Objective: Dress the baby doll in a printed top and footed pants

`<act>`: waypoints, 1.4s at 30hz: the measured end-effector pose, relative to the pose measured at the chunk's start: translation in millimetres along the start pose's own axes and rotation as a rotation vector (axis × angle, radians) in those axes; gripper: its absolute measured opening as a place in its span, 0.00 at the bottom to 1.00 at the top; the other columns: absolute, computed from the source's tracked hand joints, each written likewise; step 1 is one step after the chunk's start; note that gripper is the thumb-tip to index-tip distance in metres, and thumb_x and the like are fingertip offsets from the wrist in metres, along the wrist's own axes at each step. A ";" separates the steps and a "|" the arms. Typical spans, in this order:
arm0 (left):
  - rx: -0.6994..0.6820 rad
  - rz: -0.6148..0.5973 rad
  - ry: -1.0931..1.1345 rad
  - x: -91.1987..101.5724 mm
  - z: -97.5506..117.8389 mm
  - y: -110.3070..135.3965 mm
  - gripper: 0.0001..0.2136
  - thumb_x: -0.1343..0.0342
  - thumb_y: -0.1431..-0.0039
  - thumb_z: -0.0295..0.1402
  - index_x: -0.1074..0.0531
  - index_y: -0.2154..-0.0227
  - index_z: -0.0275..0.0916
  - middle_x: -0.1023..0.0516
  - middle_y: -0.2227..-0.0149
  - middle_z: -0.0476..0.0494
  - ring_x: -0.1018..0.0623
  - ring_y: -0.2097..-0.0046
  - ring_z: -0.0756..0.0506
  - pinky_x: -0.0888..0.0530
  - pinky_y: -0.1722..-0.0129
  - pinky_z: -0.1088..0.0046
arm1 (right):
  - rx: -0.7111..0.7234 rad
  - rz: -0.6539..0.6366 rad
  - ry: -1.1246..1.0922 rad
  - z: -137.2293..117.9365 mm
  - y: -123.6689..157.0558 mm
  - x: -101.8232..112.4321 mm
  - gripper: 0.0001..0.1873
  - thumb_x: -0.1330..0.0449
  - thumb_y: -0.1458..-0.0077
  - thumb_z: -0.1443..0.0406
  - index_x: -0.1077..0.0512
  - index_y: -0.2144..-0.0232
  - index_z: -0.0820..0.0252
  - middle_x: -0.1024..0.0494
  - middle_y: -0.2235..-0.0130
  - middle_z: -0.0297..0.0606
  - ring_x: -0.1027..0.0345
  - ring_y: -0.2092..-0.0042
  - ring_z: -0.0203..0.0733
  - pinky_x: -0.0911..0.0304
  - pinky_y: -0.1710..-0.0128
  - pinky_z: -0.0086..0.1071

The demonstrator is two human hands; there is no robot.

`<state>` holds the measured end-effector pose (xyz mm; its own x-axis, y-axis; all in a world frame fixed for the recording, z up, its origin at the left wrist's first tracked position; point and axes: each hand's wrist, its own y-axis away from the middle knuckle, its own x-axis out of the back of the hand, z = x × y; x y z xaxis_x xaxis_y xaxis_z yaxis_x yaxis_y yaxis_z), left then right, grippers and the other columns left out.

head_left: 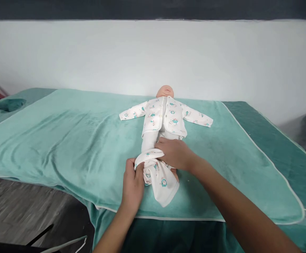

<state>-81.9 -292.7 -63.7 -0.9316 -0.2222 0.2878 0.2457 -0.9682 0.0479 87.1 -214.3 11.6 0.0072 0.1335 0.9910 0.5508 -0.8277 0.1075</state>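
Note:
A baby doll (165, 92) lies on its back on a teal towel (71, 140), its head toward the wall. It wears a white printed shirt (166, 117) with the sleeves spread out. White printed trousers (159, 175) are bunched around its lower legs. My left hand (132, 186) is closed on the left edge of the trousers' waistband. My right hand (175, 154) grips the bunched trousers at the doll's legs, fingers curled over the fabric. The doll's feet are hidden under the cloth.
The towel covers a table with a darker teal cover (281, 147) showing at the right. A white wall (153, 56) runs behind. Grey floor (18, 211) lies at the lower left, with dark bars and a thin white cord (63, 244) near the bottom edge.

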 end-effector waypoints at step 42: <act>-0.445 -0.147 -0.401 6.6 -14.9 -41.6 0.16 0.57 0.30 0.42 0.37 0.73 0.42 0.30 0.74 0.49 0.31 0.69 0.45 0.38 0.64 0.68 | -0.332 0.137 -0.076 -5.4 -21.0 -16.6 0.14 0.50 0.37 0.62 0.28 0.54 0.56 0.18 0.59 0.44 0.24 0.58 0.52 0.43 0.65 0.36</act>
<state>-102.3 -255.5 -78.0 -0.7529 -0.1054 0.6497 -0.0937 -0.9599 -0.2642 70.9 -202.1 -6.6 0.1310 0.0389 0.9906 0.2394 -0.9709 0.0065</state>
